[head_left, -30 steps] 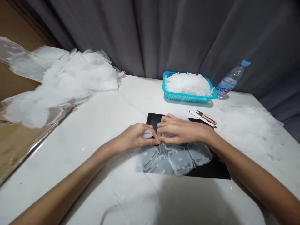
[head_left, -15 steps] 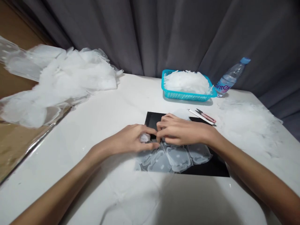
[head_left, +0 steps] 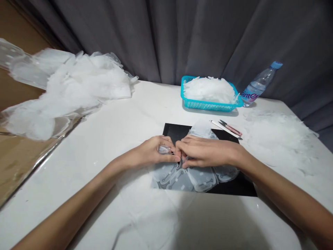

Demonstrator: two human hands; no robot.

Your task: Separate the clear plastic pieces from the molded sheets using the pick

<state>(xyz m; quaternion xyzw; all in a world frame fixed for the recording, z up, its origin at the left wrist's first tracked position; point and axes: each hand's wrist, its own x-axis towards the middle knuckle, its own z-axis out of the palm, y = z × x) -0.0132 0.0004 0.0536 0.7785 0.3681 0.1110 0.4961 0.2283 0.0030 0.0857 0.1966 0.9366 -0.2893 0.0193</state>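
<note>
A translucent plastic sheet of moulded rounded pieces lies over a black mat on the white table. My left hand pinches a small clear plastic piece at the sheet's left edge. Fingertip to fingertip with it, my right hand presses on and grips the sheet's upper part. A loose clear piece shows just beyond my right hand.
A turquoise basket heaped with white plastic bits stands at the back. A water bottle leans behind it. Pink-handled snips lie right of the mat. Scattered clear scraps cover the right side; a big plastic heap sits left.
The sheet has slid a little toward me under the hands, uncovering a clear piece beyond my right hand. Both hands have shifted slightly nearer and stay pinched together.
</note>
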